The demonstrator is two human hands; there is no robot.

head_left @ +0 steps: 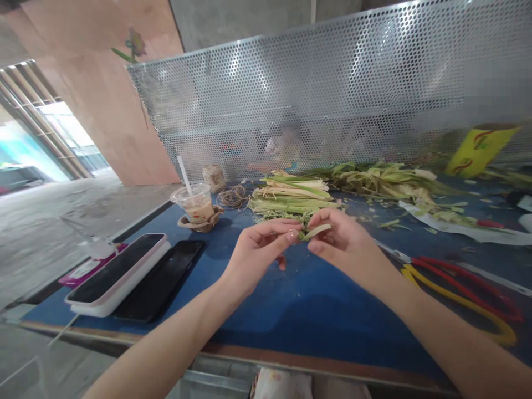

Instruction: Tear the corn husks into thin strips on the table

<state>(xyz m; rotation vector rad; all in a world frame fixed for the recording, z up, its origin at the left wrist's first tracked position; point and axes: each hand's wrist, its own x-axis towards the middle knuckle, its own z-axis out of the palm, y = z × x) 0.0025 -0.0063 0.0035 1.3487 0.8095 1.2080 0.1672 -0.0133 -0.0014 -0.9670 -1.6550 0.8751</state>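
Note:
Both my hands meet above the blue table, pinching a small pale green strip of leaf between them. My left hand grips one end with thumb and fingertips pressed together. My right hand is curled round the other end. Just behind the hands lies a bundle of green and pale stalks.
A heap of leaf trimmings lies at the back right. Red and yellow handled shears lie on the right. Two phones sit on the left, with a plastic drink cup and rubber bands behind them. A perforated metal screen backs the table.

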